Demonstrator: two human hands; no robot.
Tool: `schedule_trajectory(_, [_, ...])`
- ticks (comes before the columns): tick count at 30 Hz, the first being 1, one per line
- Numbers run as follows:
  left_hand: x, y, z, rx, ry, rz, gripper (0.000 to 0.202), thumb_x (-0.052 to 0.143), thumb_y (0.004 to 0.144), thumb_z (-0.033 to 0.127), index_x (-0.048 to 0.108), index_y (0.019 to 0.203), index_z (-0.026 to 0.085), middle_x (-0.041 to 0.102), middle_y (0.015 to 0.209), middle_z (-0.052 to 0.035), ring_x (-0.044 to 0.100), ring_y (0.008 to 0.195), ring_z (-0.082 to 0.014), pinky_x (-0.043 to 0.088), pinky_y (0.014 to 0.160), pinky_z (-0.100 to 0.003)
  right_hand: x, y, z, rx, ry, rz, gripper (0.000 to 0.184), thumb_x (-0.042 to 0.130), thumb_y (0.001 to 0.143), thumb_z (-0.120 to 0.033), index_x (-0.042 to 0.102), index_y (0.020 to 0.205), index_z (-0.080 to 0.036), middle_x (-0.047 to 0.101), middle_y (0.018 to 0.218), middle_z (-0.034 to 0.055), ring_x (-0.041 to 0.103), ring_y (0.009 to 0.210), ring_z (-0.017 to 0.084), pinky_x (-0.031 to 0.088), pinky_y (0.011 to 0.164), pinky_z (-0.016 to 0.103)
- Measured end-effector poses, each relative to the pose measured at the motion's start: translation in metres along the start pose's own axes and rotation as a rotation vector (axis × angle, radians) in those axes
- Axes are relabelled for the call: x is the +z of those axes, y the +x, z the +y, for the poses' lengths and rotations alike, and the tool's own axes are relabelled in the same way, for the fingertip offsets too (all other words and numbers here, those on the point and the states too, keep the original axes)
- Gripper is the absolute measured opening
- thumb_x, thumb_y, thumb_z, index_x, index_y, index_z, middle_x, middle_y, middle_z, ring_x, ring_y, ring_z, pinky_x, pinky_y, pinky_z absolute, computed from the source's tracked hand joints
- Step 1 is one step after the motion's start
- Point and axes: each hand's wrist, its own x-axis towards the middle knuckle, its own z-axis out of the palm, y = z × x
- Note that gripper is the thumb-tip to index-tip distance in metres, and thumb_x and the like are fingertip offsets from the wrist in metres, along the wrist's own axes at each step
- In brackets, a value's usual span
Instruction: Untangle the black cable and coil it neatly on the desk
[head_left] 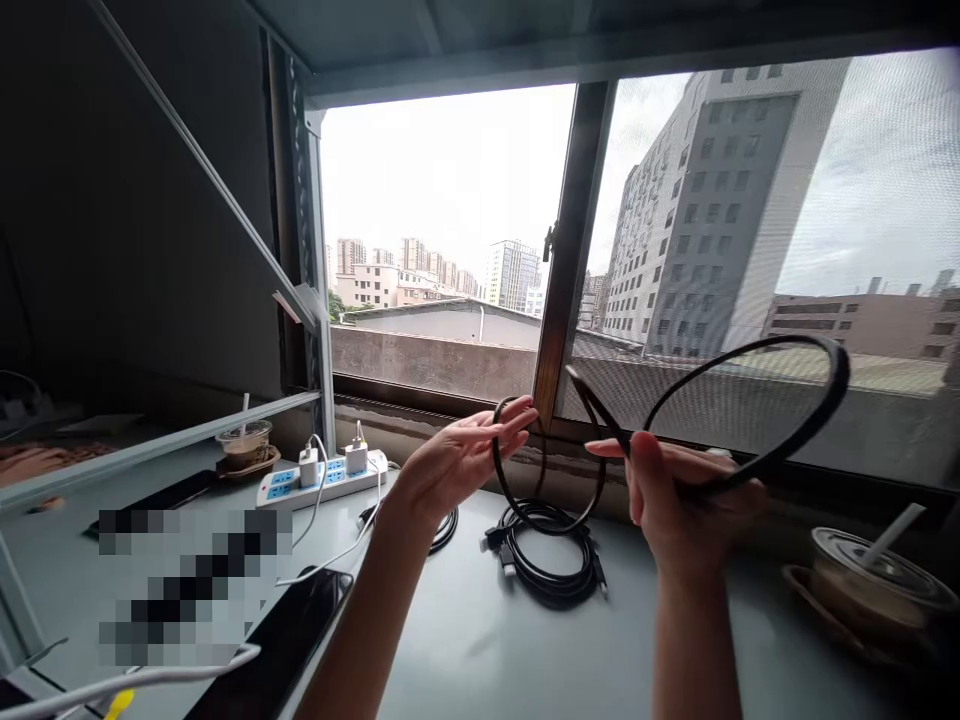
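Note:
A black cable (787, 430) is held up in front of the window, looping wide to the right. My right hand (675, 500) grips it where the strands cross. My left hand (461, 455) is raised with fingers stretched out, and a smaller loop of the same cable (499, 470) runs over its fingertips. Below both hands a coiled bundle of black cables (551, 560) with plugs lies on the grey table (487, 650).
A white power strip (319, 478) with chargers and white leads sits left of the window. A dark phone (289, 625) lies near the table's front. Lidded drink cups with straws stand at the far right (874, 585) and back left (244, 443). A metal shelf frame (319, 330) rises at left.

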Motion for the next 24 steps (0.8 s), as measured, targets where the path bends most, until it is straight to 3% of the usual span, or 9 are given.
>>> schedule_trajectory(2, [0.007,-0.004,-0.002,-0.130,-0.080,-0.160,0.035,0.047,0.074,-0.001,0.057,0.106,0.009,0.055,0.125,-0.0110,0.051,0.118,-0.0204,0.043,0.098,-0.028,0.005,-0.001,-0.002,-0.086,-0.030,-0.145,0.038,0.061,0.080,-0.035,0.059,0.045,-0.020,0.041,0.035,-0.0037,0.033,0.031,0.007,0.035,0.038,0.024])
schedule_trajectory(3, [0.010,-0.004,-0.002,-0.168,-0.103,-0.175,0.036,0.045,0.075,0.001,0.057,0.109,0.009,0.057,0.121,-0.0116,0.053,0.115,-0.0217,0.045,0.095,-0.030,0.007,-0.002,-0.002,-0.100,-0.044,-0.247,0.042,0.058,0.081,-0.034,0.057,0.043,-0.019,0.042,0.035,-0.0033,0.033,0.032,0.006,0.031,0.037,0.022])
schedule_trajectory(6, [0.010,0.000,-0.003,-0.190,-0.149,-0.025,0.033,0.036,0.089,0.023,0.055,0.111,0.008,0.062,0.110,-0.0147,0.060,0.103,-0.0249,0.052,0.082,-0.034,0.012,-0.001,0.003,0.010,-0.079,-0.534,0.055,0.053,0.084,-0.034,0.043,0.034,-0.015,0.036,0.032,-0.0029,0.031,0.033,0.004,0.024,0.037,0.020])
schedule_trajectory(8, [0.007,0.005,-0.002,-0.176,-0.154,0.092,0.036,0.035,0.092,0.034,0.055,0.106,0.008,0.065,0.100,-0.0142,0.064,0.090,-0.0215,0.054,0.074,-0.029,0.013,-0.001,0.007,0.126,-0.120,-0.622,0.055,0.055,0.083,-0.037,0.045,0.035,-0.013,0.036,0.033,-0.0032,0.030,0.033,0.003,0.023,0.037,0.019])
schedule_trajectory(12, [0.001,0.010,-0.003,-0.094,-0.050,0.164,0.016,0.044,0.091,0.021,0.054,0.096,0.011,0.060,0.071,-0.0012,0.058,0.051,-0.0065,0.048,0.051,-0.015,0.014,0.002,0.017,0.325,-0.123,-0.739,0.041,0.057,0.080,-0.046,0.065,0.057,-0.013,0.050,0.042,-0.0008,0.042,0.037,0.006,0.031,0.036,0.016])
schedule_trajectory(16, [0.004,0.006,-0.008,0.138,0.302,0.120,0.026,0.047,0.090,0.024,0.048,0.113,0.011,0.059,0.069,0.0002,0.050,0.039,-0.0061,0.037,0.036,-0.016,0.017,0.007,0.028,0.425,0.074,-0.649,0.042,0.061,0.076,-0.049,0.067,0.093,-0.012,0.061,0.063,0.0030,0.059,0.055,0.014,0.043,0.038,0.018])
schedule_trajectory(20, [0.006,-0.004,-0.003,0.243,0.571,0.094,0.043,0.042,0.091,0.028,0.035,0.130,0.012,0.060,0.064,-0.0002,0.054,0.041,-0.0107,0.037,0.037,-0.018,0.018,0.014,0.041,0.632,0.291,-0.392,0.066,0.060,0.076,-0.054,0.048,0.126,-0.012,0.056,0.055,-0.0028,0.056,0.046,0.011,0.041,0.035,0.017])
schedule_trajectory(22, [0.003,-0.008,0.003,0.252,0.671,0.098,0.044,0.041,0.091,0.028,0.036,0.130,0.011,0.059,0.058,0.0001,0.054,0.041,-0.0123,0.039,0.040,-0.020,0.014,0.017,0.047,0.701,0.462,-0.342,0.060,0.053,0.079,-0.058,0.054,0.120,-0.015,0.051,0.047,-0.0057,0.050,0.039,0.009,0.039,0.035,0.016])
schedule_trajectory(24, [-0.003,-0.011,0.010,0.283,0.737,0.115,0.043,0.041,0.090,0.029,0.040,0.128,0.009,0.057,0.055,-0.0001,0.055,0.045,-0.0135,0.042,0.045,-0.022,0.007,0.020,0.050,0.738,0.655,-0.397,0.053,0.047,0.078,-0.065,0.068,0.087,-0.017,0.037,0.033,-0.0078,0.038,0.027,0.007,0.032,0.029,0.016])
